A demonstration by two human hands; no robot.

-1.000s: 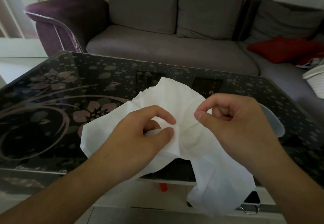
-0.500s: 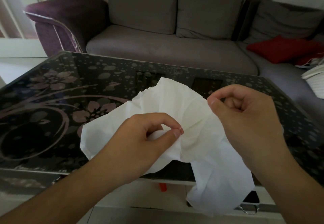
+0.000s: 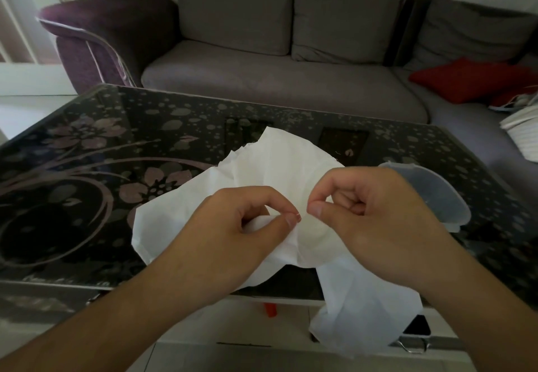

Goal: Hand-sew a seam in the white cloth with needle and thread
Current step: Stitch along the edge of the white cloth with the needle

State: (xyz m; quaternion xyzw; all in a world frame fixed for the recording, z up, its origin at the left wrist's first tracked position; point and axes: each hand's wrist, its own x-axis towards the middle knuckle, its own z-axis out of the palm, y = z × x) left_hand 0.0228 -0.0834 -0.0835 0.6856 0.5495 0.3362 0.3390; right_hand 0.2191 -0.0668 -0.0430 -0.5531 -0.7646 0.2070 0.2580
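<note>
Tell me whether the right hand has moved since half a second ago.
Yes. The right hand has swung back left across the table, toward the left hand pinching the cloth.

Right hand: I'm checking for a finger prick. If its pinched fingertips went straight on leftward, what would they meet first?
Probably the left hand: its pinched thumb and forefinger lie just beyond the right hand, with a fold of white cloth between. Depth is unclear.

White cloth (image 3: 279,167), black floral-print table (image 3: 87,167), grey sofa (image 3: 276,80) w/ purple arm (image 3: 110,33), red cushion (image 3: 471,80)

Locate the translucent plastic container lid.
In the head view, the translucent plastic lid lies on the dark floral glass table, right side, just behind the right hand.
</note>
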